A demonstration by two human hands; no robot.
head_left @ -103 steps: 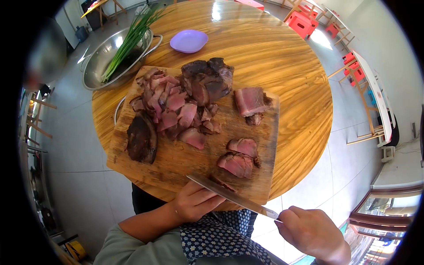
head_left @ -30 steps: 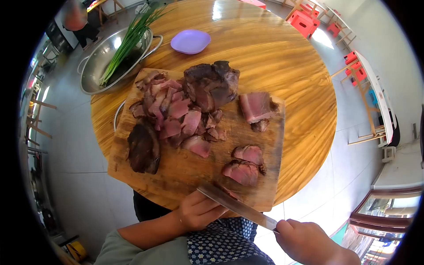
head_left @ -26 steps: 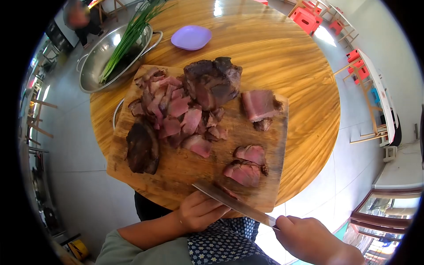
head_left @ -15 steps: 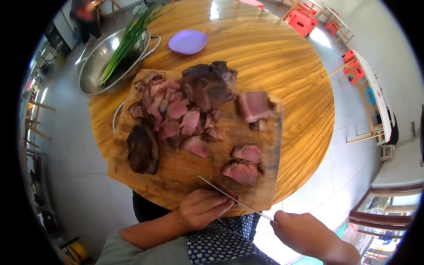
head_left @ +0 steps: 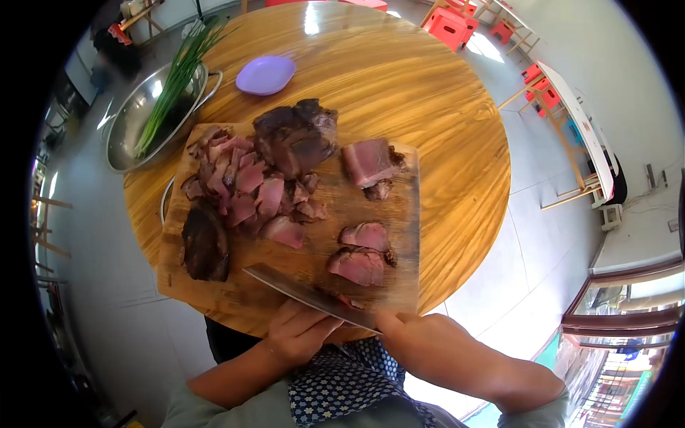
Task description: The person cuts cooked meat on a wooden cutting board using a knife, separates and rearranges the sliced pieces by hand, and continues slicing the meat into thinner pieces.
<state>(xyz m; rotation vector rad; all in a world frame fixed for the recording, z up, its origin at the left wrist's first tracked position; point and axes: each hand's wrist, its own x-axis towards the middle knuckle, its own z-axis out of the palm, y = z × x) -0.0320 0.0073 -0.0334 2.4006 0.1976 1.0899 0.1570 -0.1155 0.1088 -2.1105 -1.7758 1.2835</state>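
My right hand (head_left: 421, 346) is closed around the handle of a cleaver (head_left: 303, 289), whose broad blade slants left over the near edge of a wooden cutting board (head_left: 300, 274). Close behind the blade, my left hand (head_left: 303, 332) has its fingers bent together on a piece of meat, mostly hidden by the blade and fingers. A reddish bit of meat (head_left: 349, 301) shows just beyond the blade. Two cut pieces of meat (head_left: 358, 265) lie farther up the board. Sliced meat (head_left: 246, 182) is heaped at the left, beside dark chunks of meat (head_left: 296, 139).
A round wooden table (head_left: 457, 150) carries the board, a purple dish (head_left: 265, 75) and a metal basin (head_left: 118, 146) holding long green stalks (head_left: 171, 89). Another dark meat chunk (head_left: 205, 242) and a pinkish block (head_left: 367, 160) lie on the board. Red stools (head_left: 448, 28) stand beyond.
The cleaver has tilted so its broad side shows, and its handle end has come in closer to my left hand. My right hand moved left and up. The whole view has shifted.
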